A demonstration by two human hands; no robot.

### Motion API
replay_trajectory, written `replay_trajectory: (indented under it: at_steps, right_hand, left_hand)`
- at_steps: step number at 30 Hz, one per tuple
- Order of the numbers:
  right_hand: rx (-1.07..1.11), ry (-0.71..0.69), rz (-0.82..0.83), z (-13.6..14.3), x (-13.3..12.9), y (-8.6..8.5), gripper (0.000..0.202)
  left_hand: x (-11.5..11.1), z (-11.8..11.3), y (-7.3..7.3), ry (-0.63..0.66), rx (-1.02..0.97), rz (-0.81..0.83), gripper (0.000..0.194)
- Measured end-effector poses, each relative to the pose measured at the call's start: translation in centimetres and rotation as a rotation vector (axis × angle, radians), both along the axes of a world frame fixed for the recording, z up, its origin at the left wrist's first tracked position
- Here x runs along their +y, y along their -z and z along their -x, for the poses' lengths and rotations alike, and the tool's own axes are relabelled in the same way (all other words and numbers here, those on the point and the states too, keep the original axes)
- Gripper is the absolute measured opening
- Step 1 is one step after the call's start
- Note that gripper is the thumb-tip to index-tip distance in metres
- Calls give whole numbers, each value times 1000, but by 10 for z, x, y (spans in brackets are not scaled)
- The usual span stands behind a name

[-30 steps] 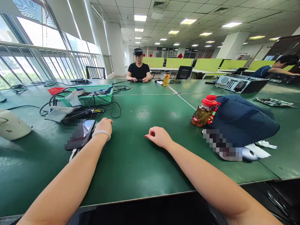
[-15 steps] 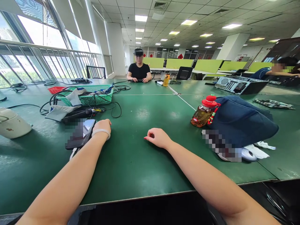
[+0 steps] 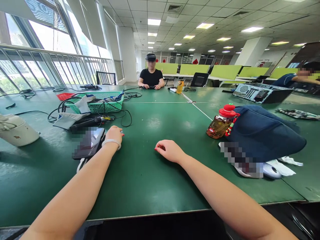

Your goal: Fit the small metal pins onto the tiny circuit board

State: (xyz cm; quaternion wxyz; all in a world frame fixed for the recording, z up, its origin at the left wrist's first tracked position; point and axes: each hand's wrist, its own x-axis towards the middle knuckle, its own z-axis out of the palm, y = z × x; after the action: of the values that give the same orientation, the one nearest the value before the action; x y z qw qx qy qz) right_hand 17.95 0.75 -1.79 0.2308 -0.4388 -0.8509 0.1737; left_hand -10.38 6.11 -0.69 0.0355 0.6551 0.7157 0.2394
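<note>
Fingers of our right hand (image 3: pixel 171 151) curl loosely closed over the green tabletop (image 3: pixel 150 186), while those of our left hand (image 3: pixel 113 135) bend just beside the phone (image 3: pixel 93 142), with a small greyish item (image 3: pixel 122 131) at their tips that we cannot confirm as gripped.

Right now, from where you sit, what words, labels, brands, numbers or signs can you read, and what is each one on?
None can be read.
Phone beside the left hand: partly pixelated, no legible text.
Red-lidded bottle: a small mark low on it, too small to read.
Red decorations at the far end: too distant to read.
Computer case: no legible label.
Pixelated item by the dark blue cloth thing: any text is blurred out.
</note>
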Motion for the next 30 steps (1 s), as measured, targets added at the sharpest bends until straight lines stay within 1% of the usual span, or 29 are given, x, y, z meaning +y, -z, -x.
replay_trajectory:
  at_steps: [3,7,12,15,18,20,22,25,26,27,30]
  right_hand:
    - [-6,-33,-1,1,-2,-1,12]
    - [-10,-45,15,-1,0,-1,13]
    - [-18,-49,35,-4,3,0,14]
    - [-25,-60,58,-4,4,2,15]
    - [-36,-57,77,-4,5,3,13]
    - [-40,-48,101,-5,7,3,11]
    - [-33,-33,144,-5,9,4,8]
    - [-8,-4,202,-7,12,5,11]
    - [0,8,209,-7,13,5,14]
    - [9,19,212,-7,14,6,15]
    - [25,44,208,-7,16,9,19]
  left_hand:
    - [-1,-4,0,-44,93,12,20]
    - [-2,-11,5,-49,169,72,26]
    - [1,-13,15,-92,193,164,29]
    - [0,-17,18,-88,186,193,32]
    - [-9,-37,17,7,168,199,32]
    - [-21,-58,14,128,139,207,30]
    - [-36,-81,10,282,92,220,29]
    - [-60,-106,4,478,8,235,28]
    - [-65,-110,2,545,-68,233,28]
    - [-70,-113,0,577,-126,232,27]
    - [-73,-113,-1,601,-268,254,24]
